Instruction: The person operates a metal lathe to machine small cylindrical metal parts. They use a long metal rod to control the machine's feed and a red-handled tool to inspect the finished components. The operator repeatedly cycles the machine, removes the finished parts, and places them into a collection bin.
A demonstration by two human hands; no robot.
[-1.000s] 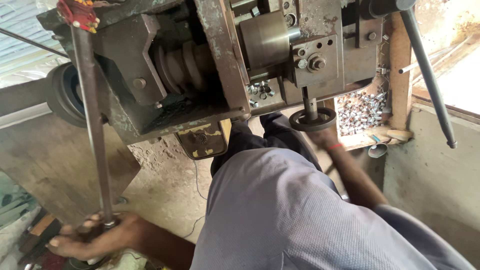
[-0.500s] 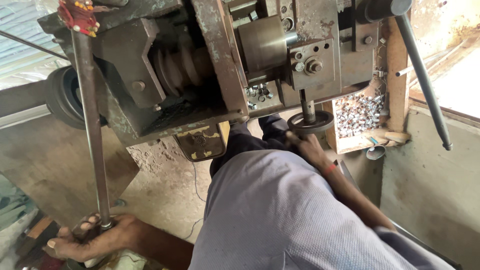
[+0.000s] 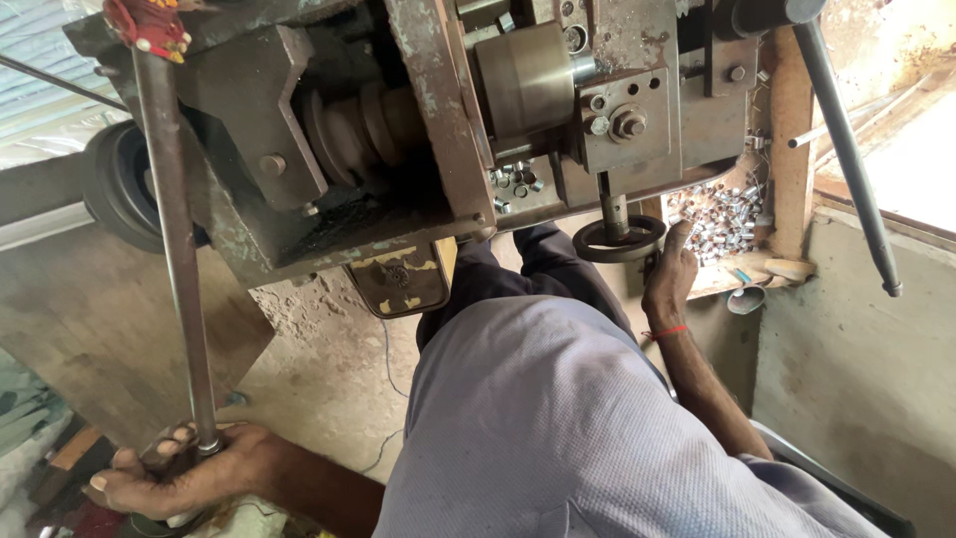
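The left hand (image 3: 184, 476) is wrapped around the bottom end of a long steel rod (image 3: 177, 249), fingers curled shut about it low in the view, just above a cluttered patch of floor. The rod runs up from that fist, nearly upright and leaning slightly, to a red-capped top (image 3: 147, 22) at the upper edge of the machine. Half a second ago the fist sat a little lower and further left on the rod's end; now it has crept slightly toward the body, and the rod stands a touch straighter.

The right hand (image 3: 669, 274) rests against the right rim of a small dark handwheel (image 3: 619, 240), fingers pointing up and held loosely together, thumb side toward the wheel; whether it truly grips the rim cannot be told, since the palm faces away. A red thread circles the wrist. In the earlier views this hand lay under and across the wheel; now it has slid off to the wheel's right side.

The handwheel hangs on a short shaft beneath a grey metal block with a hex bolt (image 3: 628, 124). Left of it sits a smooth steel cylinder (image 3: 528, 80), then a stepped pulley (image 3: 360, 130) in the machine's dark frame. Behind the right hand, a heap of small shiny metal rings (image 3: 719, 209) fills a wooden tray. A long lever (image 3: 846, 149) slants down at the far right.
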